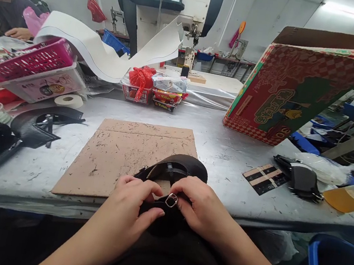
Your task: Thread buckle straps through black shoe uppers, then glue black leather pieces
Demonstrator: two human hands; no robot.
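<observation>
A black leather shoe upper [193, 167] with straps lies at the front edge of a cardboard sheet [119, 155], partly over the table's edge. On its near side a small silver buckle [171, 200] shows between my two hands. My left hand [134, 204] is closed on the upper's near edge just left of the buckle, thumb below and fingers above. Fingers of my right hand [201, 203] pinch the strap and buckle from the right. The upper's lower part disappears against dark clothing, and the strap's end is hidden by my fingers.
More black leather pieces [34, 128] lie at left beside a magenta basket [37, 61]. A red carton [294, 93] leans at right, near a bottle of amber liquid [351, 198]. A sewing machine [169, 10] stands behind. A person [10, 16] sits far left.
</observation>
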